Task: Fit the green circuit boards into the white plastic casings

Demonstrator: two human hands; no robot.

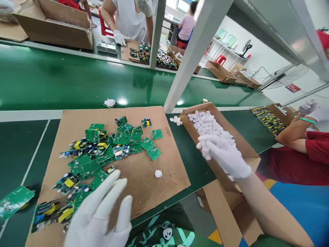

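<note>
My left hand (102,212), in a white glove, hovers over the near edge of a cardboard sheet (169,171) with its fingers spread and nothing in them. Beside it lies a heap of green circuit boards (120,138), some showing yellow and black components. A single white piece (158,173) rests on the bare cardboard. My right hand (222,154), also gloved, is above an open cardboard box (244,147) full of small white discs (205,121). Its fingers are pressed together, and whatever is between them is hidden.
Behind the worktop runs a green conveyor belt (77,82), carrying a board with a white piece (110,103). A slanted grey post (190,51) rises beyond the cardboard. Several discs (176,120) lie by the box. Co-workers sit across and at right; one wears red (303,161).
</note>
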